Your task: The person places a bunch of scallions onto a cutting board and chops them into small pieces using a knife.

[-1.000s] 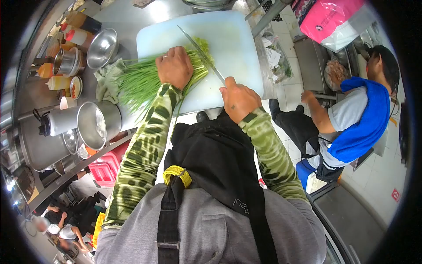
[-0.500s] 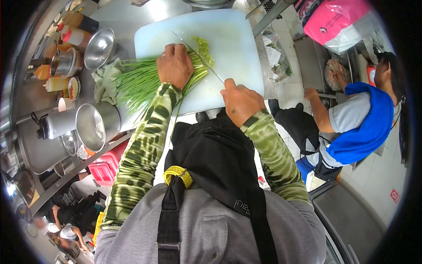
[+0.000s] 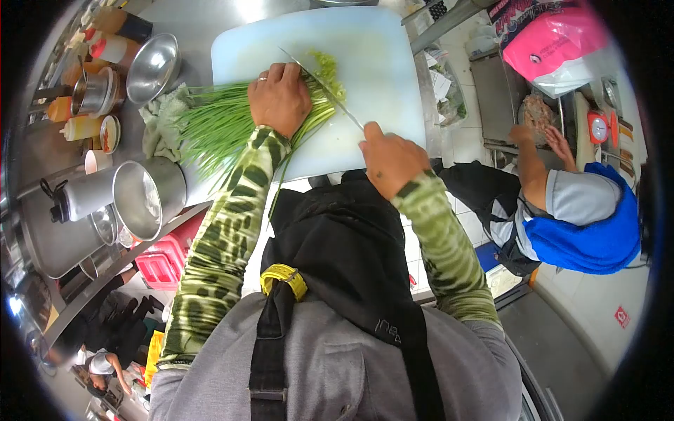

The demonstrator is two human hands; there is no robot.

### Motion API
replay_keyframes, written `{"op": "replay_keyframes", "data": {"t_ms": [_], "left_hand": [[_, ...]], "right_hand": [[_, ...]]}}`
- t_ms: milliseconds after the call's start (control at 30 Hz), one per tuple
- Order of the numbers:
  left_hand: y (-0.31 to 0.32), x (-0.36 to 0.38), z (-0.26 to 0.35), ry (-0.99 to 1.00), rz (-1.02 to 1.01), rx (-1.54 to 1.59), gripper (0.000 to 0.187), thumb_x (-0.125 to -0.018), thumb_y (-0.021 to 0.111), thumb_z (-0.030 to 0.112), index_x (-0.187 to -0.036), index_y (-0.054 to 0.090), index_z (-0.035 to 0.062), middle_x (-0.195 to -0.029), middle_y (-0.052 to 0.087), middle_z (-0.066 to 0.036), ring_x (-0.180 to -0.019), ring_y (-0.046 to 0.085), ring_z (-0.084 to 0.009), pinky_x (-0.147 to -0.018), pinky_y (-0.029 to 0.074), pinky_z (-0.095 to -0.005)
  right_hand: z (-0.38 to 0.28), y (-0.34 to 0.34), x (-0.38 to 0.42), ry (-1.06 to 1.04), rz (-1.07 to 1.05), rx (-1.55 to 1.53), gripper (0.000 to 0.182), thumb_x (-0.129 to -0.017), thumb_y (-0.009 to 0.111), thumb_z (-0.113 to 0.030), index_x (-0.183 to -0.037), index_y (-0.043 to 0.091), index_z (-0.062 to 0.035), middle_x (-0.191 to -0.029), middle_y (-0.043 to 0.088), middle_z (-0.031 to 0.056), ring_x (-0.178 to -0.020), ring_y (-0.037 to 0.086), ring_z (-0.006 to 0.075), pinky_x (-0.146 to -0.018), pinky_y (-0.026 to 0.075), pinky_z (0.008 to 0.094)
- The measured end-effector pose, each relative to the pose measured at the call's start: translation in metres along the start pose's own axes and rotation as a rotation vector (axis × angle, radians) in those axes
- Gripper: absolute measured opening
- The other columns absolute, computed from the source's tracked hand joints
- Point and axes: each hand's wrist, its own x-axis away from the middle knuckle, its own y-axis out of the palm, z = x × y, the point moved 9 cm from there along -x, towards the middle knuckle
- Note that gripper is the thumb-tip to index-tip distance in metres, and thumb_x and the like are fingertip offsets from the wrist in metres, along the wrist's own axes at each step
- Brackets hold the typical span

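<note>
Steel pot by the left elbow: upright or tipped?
Tipped. The steel pot lies on its side on the counter, its open mouth facing the camera.

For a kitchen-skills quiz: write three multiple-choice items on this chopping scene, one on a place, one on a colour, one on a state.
1. Where do the green chives lie?
A. in a metal bowl
B. across the white cutting board
C. on the floor

2. What colour is the cloth over the co-worker's shoulders?
A. blue
B. yellow
C. white

3. How does the left hand stand?
A. raised and empty
B. gripping a bottle
C. pressed down on the chives

Answers:
1 B, the stalks stretch from the board's left edge to the knife.
2 A, the cloth is plainly blue.
3 C, its palm covers the bunch beside the blade, while the right hand grips the knife handle.
</note>
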Motion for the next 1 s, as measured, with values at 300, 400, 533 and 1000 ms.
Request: {"op": "replay_keyframes", "data": {"t_ms": [300,400,533,1000], "left_hand": [[0.002,-0.001,-0.003,0.001,0.057,0.063,0.009,-0.088,0.063,0.011,-0.096,0.062,0.0087,-0.087,0.065,-0.011,-0.078,0.065,-0.0348,-0.066,0.048,-0.0474],[0.0,-0.001,-0.002,0.005,0.058,0.047,0.01,-0.087,0.063,0.01,-0.097,0.061,0.008,-0.086,0.064,-0.012,-0.076,0.064,-0.0356,-0.065,0.047,-0.0485],[0.0,-0.002,0.0,0.004,0.03,0.025,0.011,-0.086,0.064,0.012,-0.096,0.06,0.0087,-0.088,0.064,-0.01,-0.081,0.065,-0.0326,-0.07,0.048,-0.0465],[-0.001,-0.002,-0.001,0.028,0.081,0.061,0.011,-0.085,0.063,0.009,-0.096,0.059,0.008,-0.085,0.062,-0.012,-0.078,0.062,-0.0355,-0.065,0.047,-0.0475]], "right_hand": [[0.004,-0.007,-0.026,-0.029,0.067,-0.063,0.023,-0.105,0.051,-0.027,-0.102,0.049,-0.0041,-0.08,0.067,0.0218,-0.078,0.066,0.0462,-0.071,0.05,0.0565],[0.001,-0.025,-0.002,-0.049,0.106,-0.01,0.022,-0.104,0.052,-0.026,-0.101,0.048,-0.0046,-0.075,0.065,0.0201,-0.074,0.066,0.0452,-0.068,0.051,0.0556],[0.001,-0.024,0.013,-0.049,0.056,-0.003,0.022,-0.104,0.052,-0.027,-0.101,0.049,-0.0049,-0.075,0.065,0.0196,-0.07,0.066,0.0434,-0.064,0.051,0.0551],[0.004,0.02,-0.055,-0.102,0.059,-0.073,0.022,-0.105,0.049,-0.027,-0.103,0.047,-0.0048,-0.079,0.068,0.0217,-0.078,0.066,0.0456,-0.071,0.05,0.0568]]}}
